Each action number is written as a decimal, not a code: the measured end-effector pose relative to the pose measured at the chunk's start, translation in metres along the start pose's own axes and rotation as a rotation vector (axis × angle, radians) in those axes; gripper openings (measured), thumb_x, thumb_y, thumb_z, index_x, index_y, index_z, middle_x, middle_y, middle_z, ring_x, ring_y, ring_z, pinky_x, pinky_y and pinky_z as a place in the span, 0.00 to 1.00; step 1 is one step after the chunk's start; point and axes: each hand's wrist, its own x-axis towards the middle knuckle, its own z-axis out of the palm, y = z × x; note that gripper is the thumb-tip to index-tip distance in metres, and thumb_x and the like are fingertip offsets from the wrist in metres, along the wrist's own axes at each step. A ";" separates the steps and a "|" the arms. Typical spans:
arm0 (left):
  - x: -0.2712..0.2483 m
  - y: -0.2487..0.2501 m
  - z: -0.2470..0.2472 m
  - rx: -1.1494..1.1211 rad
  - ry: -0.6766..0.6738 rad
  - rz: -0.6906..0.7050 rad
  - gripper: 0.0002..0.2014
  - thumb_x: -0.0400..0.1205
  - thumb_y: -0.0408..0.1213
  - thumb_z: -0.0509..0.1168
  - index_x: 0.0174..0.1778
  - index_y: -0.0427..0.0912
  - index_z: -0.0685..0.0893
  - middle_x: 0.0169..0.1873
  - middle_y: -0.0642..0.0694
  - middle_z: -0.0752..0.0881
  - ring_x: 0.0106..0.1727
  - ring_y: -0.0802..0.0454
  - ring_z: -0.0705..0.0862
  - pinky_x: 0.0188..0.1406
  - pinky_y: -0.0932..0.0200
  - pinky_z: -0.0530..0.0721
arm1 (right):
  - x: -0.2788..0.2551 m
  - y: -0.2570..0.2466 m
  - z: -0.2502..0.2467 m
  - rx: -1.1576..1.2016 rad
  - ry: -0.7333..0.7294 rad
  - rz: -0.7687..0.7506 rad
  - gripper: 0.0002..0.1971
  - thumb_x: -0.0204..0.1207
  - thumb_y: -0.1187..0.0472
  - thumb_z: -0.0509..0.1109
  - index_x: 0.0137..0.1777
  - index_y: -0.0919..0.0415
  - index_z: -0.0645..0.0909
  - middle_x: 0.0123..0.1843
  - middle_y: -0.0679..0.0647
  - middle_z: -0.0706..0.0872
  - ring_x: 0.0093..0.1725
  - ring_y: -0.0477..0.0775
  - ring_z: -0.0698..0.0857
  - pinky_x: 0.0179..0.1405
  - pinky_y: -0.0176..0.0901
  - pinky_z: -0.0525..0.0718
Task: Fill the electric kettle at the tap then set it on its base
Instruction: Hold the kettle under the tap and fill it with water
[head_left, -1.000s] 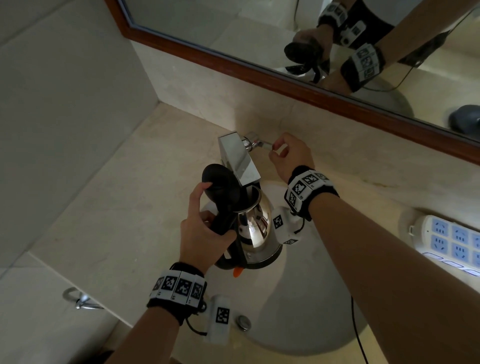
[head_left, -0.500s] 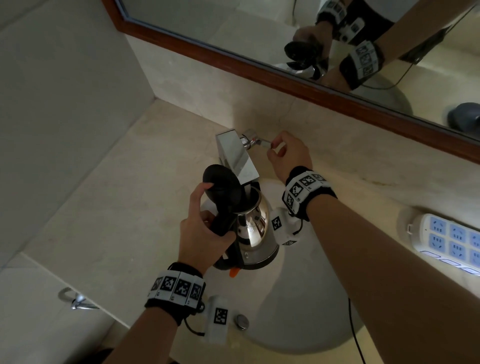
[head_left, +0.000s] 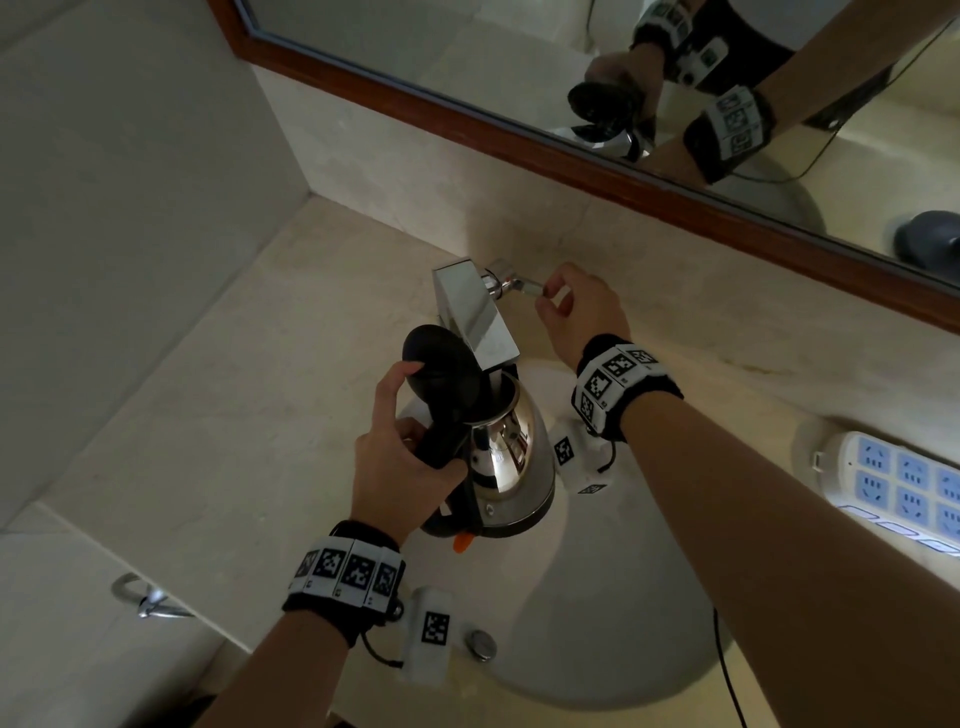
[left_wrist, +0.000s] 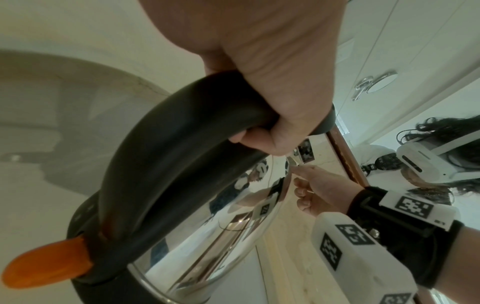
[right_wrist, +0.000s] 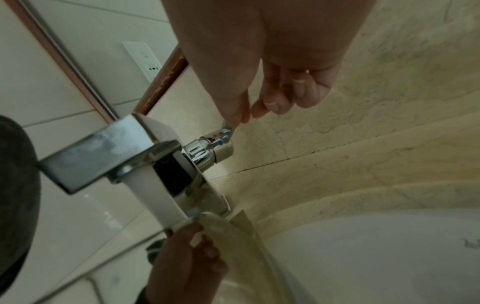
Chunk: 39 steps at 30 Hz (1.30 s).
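Note:
A steel electric kettle (head_left: 511, 457) with its black lid (head_left: 441, 364) flipped open hangs over the basin, its mouth right under the square chrome tap spout (head_left: 475, 317). My left hand (head_left: 402, 447) grips the kettle's black handle (left_wrist: 168, 164), thumb up against the lid; an orange switch (left_wrist: 46, 265) sticks out at the handle's foot. My right hand (head_left: 550, 293) pinches the end of the tap's thin lever (right_wrist: 226, 127) between thumb and forefinger, beside the chrome valve knob (right_wrist: 210, 148). I cannot tell whether water is running.
The white basin (head_left: 597, 623) lies below the kettle, with a round chrome button (head_left: 480, 644) on its near rim. A blue-and-white power strip (head_left: 904, 488) lies on the counter at right. A wood-framed mirror (head_left: 519, 67) runs along the back wall. A chrome hook (head_left: 148, 603) is at lower left.
The view has drifted slightly. Both hands, the kettle and the lever keep their places.

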 end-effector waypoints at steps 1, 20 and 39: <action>0.000 0.000 -0.001 0.001 -0.001 0.004 0.51 0.69 0.27 0.81 0.81 0.65 0.61 0.26 0.49 0.89 0.29 0.57 0.90 0.34 0.63 0.91 | 0.000 0.000 0.000 0.003 0.000 0.001 0.04 0.79 0.51 0.69 0.47 0.48 0.78 0.47 0.56 0.84 0.38 0.54 0.82 0.39 0.42 0.78; 0.005 -0.002 -0.003 0.010 -0.015 0.067 0.49 0.68 0.28 0.80 0.80 0.62 0.63 0.23 0.46 0.86 0.26 0.53 0.86 0.32 0.58 0.92 | -0.004 -0.001 0.000 0.060 0.002 0.000 0.06 0.81 0.51 0.68 0.48 0.52 0.78 0.44 0.57 0.84 0.34 0.51 0.80 0.35 0.40 0.77; 0.010 0.000 -0.008 0.026 -0.021 0.070 0.50 0.67 0.28 0.80 0.80 0.63 0.63 0.22 0.48 0.85 0.26 0.54 0.86 0.31 0.65 0.89 | -0.008 -0.005 -0.003 0.100 0.030 0.058 0.04 0.79 0.51 0.71 0.48 0.50 0.82 0.42 0.53 0.83 0.38 0.54 0.82 0.40 0.46 0.84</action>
